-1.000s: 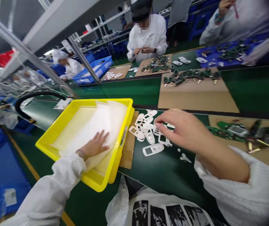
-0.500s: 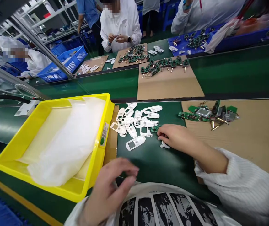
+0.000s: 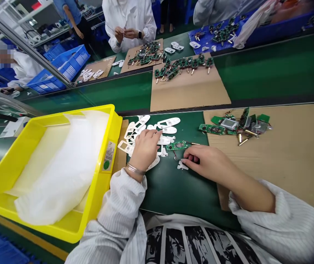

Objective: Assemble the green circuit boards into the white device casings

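My left hand point(image 3: 145, 148) reaches palm down over a pile of white plastic shells point(image 3: 169, 123) with window cut-outs. Its fingers are stretched out, and the hand hides part of the pile. To the right, my right hand point(image 3: 203, 160) is low over the green table, thumb and forefinger brought together; whatever is between the tips is too small to make out. Close to those fingertips lie a small white plastic piece point(image 3: 182, 165) and a green circuit board point(image 3: 176, 146) with a thin wire.
A yellow tray point(image 3: 114, 146) with a white sheet inside stands at left. Circuit boards with metal pins point(image 3: 229, 124) lie on cardboard point(image 3: 283, 157) at right. Beyond the ledge are more boards on cardboard point(image 3: 189, 91), a blue basket point(image 3: 74, 62) and co-workers, one handling a small part.
My left hand has moved forward from near my body onto the white shells. My right hand has drawn slightly right, uncovering more of the circuit board. The camera view has shifted.
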The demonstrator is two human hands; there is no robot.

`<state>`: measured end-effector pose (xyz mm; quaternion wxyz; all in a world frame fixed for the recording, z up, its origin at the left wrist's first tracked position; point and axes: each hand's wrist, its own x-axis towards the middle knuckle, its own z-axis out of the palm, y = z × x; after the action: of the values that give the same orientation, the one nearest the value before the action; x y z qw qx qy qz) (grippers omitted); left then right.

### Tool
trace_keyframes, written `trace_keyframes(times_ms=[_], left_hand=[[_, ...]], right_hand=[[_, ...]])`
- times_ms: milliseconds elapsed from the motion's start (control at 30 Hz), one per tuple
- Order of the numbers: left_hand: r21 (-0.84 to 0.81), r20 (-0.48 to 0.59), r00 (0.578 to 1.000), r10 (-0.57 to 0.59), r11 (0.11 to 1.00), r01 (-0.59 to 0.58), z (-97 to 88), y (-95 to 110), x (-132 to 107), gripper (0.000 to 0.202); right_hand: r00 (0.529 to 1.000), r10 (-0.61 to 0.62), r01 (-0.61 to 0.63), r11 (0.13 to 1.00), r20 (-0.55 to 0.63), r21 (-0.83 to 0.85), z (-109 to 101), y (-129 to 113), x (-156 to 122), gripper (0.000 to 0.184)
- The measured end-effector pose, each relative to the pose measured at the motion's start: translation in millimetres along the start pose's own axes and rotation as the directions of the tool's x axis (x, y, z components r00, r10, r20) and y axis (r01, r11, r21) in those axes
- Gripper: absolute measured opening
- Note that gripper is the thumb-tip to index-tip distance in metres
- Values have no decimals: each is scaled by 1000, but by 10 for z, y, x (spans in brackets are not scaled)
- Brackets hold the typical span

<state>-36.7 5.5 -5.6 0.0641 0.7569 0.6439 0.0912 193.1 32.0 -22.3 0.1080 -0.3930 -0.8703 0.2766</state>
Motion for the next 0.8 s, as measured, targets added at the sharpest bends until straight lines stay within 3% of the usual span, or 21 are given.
trace_keyframes(times_ms=[67, 133, 267, 367, 467, 567, 667, 733, 800], left_hand=[[54, 64, 998, -5, 999, 2, 4, -40, 90, 44], [57, 55, 998, -9, 998, 6, 6, -78, 125, 39], [-112, -133, 990, 44, 992, -59, 22, -68, 91, 38], [-351, -241, 970, 41, 928, -126, 66, 43, 36, 41], [-541, -241, 970, 35, 825, -164, 130, 195, -29, 41], [-766, -256, 964, -77, 624, -153, 206, 329, -101, 51], [-960, -178, 954, -242, 253, -115, 282, 421, -158, 58], [-990, -135, 957, -256, 64, -122, 311, 447, -170, 48], [-990, -99, 960, -263, -69, -121, 308, 427, -158, 32]], right_hand=[[1000, 19, -19, 1000, -14, -11, -28, 25, -9, 13], [999, 35, -36, 999, -24, -38, -46, 47, -14, 14], [994, 47, -47, 999, -97, -2, -45, 43, -12, 14], [959, 126, -59, 965, -252, 255, -34, 1, 4, 22], [937, 232, -33, 803, -261, 595, -13, -43, 31, 34], [938, 312, -33, 514, -150, 857, 45, -93, 62, 27], [942, 335, -60, 243, -26, 968, 131, -163, 87, 33], [955, 292, -101, 187, 43, 977, 164, -198, 96, 35], [965, 257, -119, 275, 46, 954, 150, -196, 99, 34]])
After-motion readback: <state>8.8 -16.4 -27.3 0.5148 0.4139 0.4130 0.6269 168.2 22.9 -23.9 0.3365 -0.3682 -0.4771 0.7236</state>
